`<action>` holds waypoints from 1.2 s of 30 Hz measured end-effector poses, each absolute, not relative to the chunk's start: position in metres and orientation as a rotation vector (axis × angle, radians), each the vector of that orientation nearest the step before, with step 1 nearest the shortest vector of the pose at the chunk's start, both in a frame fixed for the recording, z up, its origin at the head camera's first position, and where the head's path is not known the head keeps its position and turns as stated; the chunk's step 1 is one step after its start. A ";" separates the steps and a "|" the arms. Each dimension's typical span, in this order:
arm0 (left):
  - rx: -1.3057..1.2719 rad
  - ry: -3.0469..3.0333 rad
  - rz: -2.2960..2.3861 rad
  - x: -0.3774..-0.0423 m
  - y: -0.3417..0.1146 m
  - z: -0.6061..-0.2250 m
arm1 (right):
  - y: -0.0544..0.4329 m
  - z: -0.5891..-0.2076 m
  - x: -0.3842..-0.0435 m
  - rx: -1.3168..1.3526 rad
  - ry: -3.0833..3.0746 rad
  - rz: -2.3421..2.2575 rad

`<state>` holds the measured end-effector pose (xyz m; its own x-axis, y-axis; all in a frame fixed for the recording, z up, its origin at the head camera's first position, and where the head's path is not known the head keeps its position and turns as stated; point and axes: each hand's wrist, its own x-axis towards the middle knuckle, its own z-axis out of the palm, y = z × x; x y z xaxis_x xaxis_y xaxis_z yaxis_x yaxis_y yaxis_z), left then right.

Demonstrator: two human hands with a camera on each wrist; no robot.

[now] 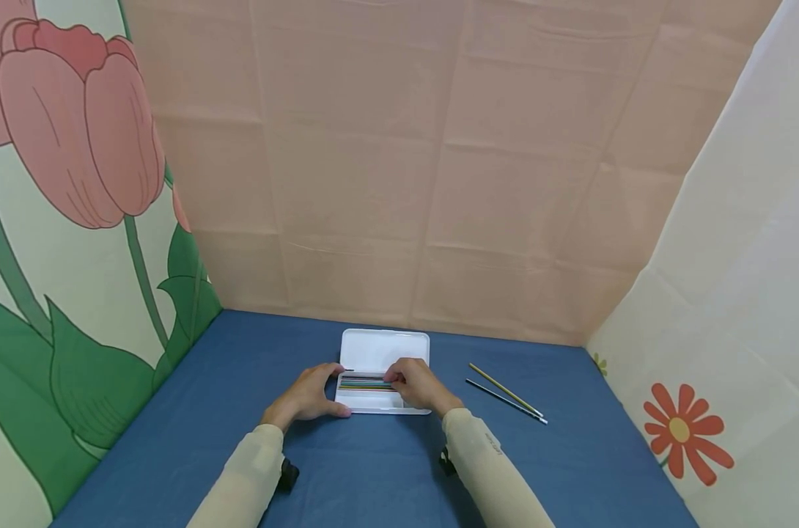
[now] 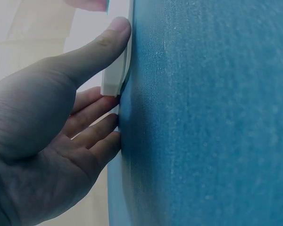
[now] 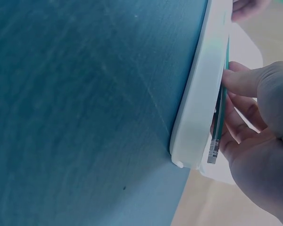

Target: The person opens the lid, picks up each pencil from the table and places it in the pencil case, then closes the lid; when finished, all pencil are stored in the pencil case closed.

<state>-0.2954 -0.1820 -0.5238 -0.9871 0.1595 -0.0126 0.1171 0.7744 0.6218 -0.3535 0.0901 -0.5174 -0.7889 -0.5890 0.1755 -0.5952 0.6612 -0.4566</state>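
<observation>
A white pencil case (image 1: pixel 373 403) lies opened out on the blue table, its lid (image 1: pixel 381 349) leaning back behind it. Several coloured pencils (image 1: pixel 360 383) lie side by side inside. My left hand (image 1: pixel 309 393) holds the case at its left end, with the thumb (image 2: pixel 114 35) on the front wall and the fingers round the end. At the right part of the case, my right hand (image 1: pixel 415 383) pinches a dark green pencil (image 3: pixel 220 115) between thumb and fingers. That pencil's metal-banded end points out past the hand in the right wrist view.
To the right of the case, a yellow pencil (image 1: pixel 505 389) and a dark pencil (image 1: pixel 503 400) lie on the blue cloth (image 1: pixel 347 477), their ends converging. A beige curtain (image 1: pixel 399 183) hangs behind; printed cloths stand at left and right.
</observation>
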 end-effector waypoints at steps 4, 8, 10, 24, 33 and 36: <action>0.230 2.901 1.009 -0.296 -0.182 -0.524 | 0.088 -0.518 -0.355 1.005 -2.870 0.787; 0.226 2.899 1.011 -0.296 -0.182 -0.525 | 0.087 -0.520 -0.356 0.992 -2.882 0.792; 0.219 2.897 1.013 -0.296 -0.182 -0.525 | 0.087 -0.520 -0.357 0.988 -2.883 0.789; 0.188 2.894 1.012 -0.296 -0.181 -0.524 | 0.089 -0.517 -0.356 0.988 -2.901 0.799; 0.186 2.899 1.004 -0.296 -0.182 -0.525 | 0.093 -0.518 -0.356 0.974 -2.907 0.864; 0.186 2.899 1.009 -0.296 -0.182 -0.524 | 0.095 -0.520 -0.356 0.983 -2.886 0.877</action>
<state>-0.2955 -0.1817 -0.5244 -0.9905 0.1357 -0.0230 0.0921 0.7774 0.6222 -0.3562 0.0952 -0.5196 -0.8074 -0.5723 0.1432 -0.5552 0.6549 -0.5127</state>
